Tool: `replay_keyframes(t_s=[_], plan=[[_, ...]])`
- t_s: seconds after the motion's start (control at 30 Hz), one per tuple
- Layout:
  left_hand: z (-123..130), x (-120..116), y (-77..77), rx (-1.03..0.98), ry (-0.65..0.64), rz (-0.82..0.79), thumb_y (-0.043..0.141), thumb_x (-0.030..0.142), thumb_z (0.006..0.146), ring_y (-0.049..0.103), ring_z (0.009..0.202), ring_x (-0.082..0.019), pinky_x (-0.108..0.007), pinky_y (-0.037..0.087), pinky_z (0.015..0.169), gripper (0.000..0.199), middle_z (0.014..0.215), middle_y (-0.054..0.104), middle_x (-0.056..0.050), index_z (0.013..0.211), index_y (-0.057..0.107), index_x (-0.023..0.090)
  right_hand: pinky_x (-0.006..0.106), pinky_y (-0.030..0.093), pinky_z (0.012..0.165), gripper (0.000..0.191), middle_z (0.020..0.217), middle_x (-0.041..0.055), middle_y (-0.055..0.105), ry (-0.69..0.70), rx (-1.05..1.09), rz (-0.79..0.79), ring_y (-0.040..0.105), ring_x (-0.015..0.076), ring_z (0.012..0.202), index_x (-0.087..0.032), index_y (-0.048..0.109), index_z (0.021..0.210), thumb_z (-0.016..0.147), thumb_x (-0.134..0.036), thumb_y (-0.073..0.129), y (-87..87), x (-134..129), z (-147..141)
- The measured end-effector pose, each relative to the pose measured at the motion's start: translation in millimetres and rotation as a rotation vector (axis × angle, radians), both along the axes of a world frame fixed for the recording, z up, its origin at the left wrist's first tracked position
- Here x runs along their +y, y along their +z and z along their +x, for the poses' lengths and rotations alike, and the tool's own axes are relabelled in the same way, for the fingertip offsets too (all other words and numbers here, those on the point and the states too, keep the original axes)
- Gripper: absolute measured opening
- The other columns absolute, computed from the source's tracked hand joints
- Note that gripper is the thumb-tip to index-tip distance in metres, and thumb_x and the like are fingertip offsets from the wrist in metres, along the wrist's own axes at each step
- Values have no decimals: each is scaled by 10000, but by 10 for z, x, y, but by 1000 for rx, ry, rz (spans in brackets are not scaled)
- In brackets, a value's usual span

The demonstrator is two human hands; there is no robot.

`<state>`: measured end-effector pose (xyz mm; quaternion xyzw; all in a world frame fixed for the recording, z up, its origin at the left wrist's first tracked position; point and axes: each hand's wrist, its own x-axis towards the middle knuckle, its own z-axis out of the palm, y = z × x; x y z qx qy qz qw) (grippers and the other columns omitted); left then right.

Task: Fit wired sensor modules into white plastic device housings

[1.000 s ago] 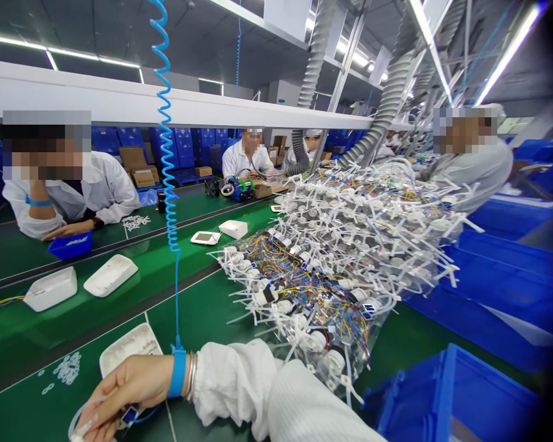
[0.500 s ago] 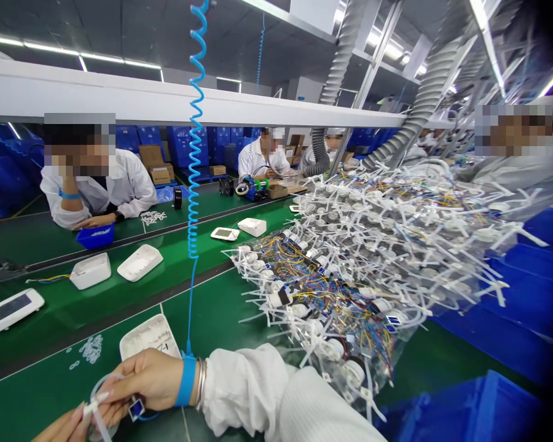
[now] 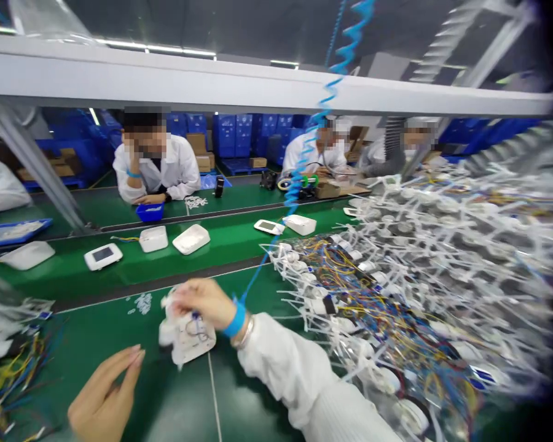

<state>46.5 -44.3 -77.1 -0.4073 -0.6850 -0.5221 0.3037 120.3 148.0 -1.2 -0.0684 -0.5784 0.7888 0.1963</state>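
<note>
My right hand (image 3: pixel 205 301), with a blue strap and a bracelet at the wrist, is closed on a white cylindrical part with wires (image 3: pixel 168 334). Motion blurs this part, and its upper end is hidden by my fingers. It hangs over or in front of a white plastic housing (image 3: pixel 205 347) on the green table; whether the two touch I cannot tell. Lower left, my left hand (image 3: pixel 108 393) is held above the table with its fingers stretched, thumb tip close to the fingertips, and nothing visible in it. Small clear rings (image 3: pixel 142 303) lie just beyond my right hand.
A large heap of bagged parts with white tubes and coloured wires (image 3: pixel 378 294) covers the right side. More wired parts (image 3: pixel 13 368) lie at left. White housings (image 3: pixel 191 239) and display units (image 3: pixel 103 256) sit on the green conveyor (image 3: pixel 230 245). Co-workers (image 3: pixel 156 162) sit opposite.
My hands have parted. The right carries the white part forward over the housing; the left has let go of it. My view has swung left.
</note>
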Motion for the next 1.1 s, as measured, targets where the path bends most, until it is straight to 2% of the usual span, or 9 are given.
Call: replay_keyframes(t_s=[0.17, 0.23, 0.3, 0.4, 0.53, 0.67, 0.8, 0.97, 1.1], plan=[[-29, 22, 89, 44, -45, -30, 642, 99, 727, 629, 661, -126, -206, 501, 583, 68, 738, 665, -22, 749, 637, 164, 334, 412, 865, 244, 827, 50, 638, -401, 88, 169, 587, 151, 847, -116, 598, 821, 649, -277, 662, 108, 995, -254], [-45, 18, 82, 28, -47, -39, 625, 97, 739, 630, 667, -127, -211, 515, 603, 68, 740, 664, -26, 760, 634, 162, 423, 335, 953, 289, 1011, 143, 612, -754, -23, 568, 511, 244, 1050, -104, 615, 868, 628, -254, 672, 76, 1361, -315], [-48, 15, 67, 0, -57, -49, 604, 102, 752, 633, 684, -135, -221, 525, 617, 65, 752, 666, -38, 769, 634, 157, 469, 269, 994, 376, 1195, 229, 499, -1006, -140, 828, 397, 307, 1183, -68, 608, 942, 615, -242, 675, 25, 1636, -301], [-48, 6, 33, -49, -85, -59, 578, 104, 768, 633, 728, -153, -244, 531, 645, 81, 773, 665, -53, 799, 636, 150, 460, 282, 988, 407, 1252, 237, 430, -1170, -149, 975, 378, 299, 1201, -66, 586, 1014, 678, -292, 631, -43, 1884, -163], [-52, -8, -1, -97, -139, -69, 563, 91, 776, 624, 784, -163, -264, 520, 678, 126, 814, 655, -55, 859, 630, 158, 411, 356, 929, 335, 1171, 164, 488, -1278, 5, 970, 438, 246, 1130, -127, 594, 978, 761, -379, 551, -96, 2041, 14], [-54, -1, 6, -107, -158, -102, 553, 95, 785, 619, 794, -164, -270, 511, 693, 136, 828, 651, -54, 877, 625, 165, 325, 435, 770, 357, 958, 146, 607, -1061, -134, 851, 557, 194, 887, -90, 601, 940, 819, -376, 427, -267, 2087, -70], [-50, 13, 13, -98, -145, -125, 549, 97, 789, 618, 789, -160, -265, 504, 696, 141, 830, 650, -48, 883, 622, 171, 272, 445, 654, 257, 721, 86, 657, -775, -253, 878, 583, 161, 664, -103, 647, 752, 764, -311, 496, -590, 1960, -363], [-34, 4, 27, -64, -141, -166, 544, 94, 795, 612, 784, -147, -246, 495, 695, 140, 831, 646, -39, 888, 612, 173, 226, 439, 625, 179, 687, 42, 670, -533, -341, 959, 593, 138, 631, -140, 672, 734, 758, -240, 525, -995, 1618, -725], [-19, 34, 68, -33, -174, -251, 537, 108, 811, 602, 769, -129, -225, 483, 690, 115, 819, 640, -31, 870, 606, 178, 203, 431, 630, 156, 706, 20, 677, -421, -430, 1027, 601, 130, 652, -165, 683, 750, 768, -243, 549, -1171, 1472, -905]])
